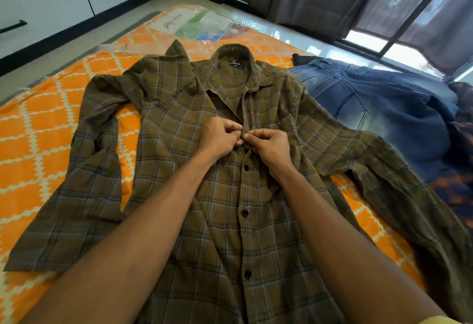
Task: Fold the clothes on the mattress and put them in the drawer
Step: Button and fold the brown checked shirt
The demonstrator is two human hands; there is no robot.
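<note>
A brown plaid shirt (179,144) lies face up and spread out on the orange patterned mattress (46,124), collar away from me, sleeves out to both sides. Three black buttons below my hands are fastened. My left hand (220,137) and my right hand (268,144) meet at the chest, each pinching the shirt's front placket at a button. Blue jeans (371,108) lie crumpled on the mattress to the right of the shirt, and a dark orange-patterned garment (458,170) lies beyond them at the right edge.
White cabinet drawers with a black handle (38,4) stand at the far left across a strip of floor. A plastic-wrapped label (199,24) lies at the mattress's far end. Dark curtains and a window (358,4) fill the back right.
</note>
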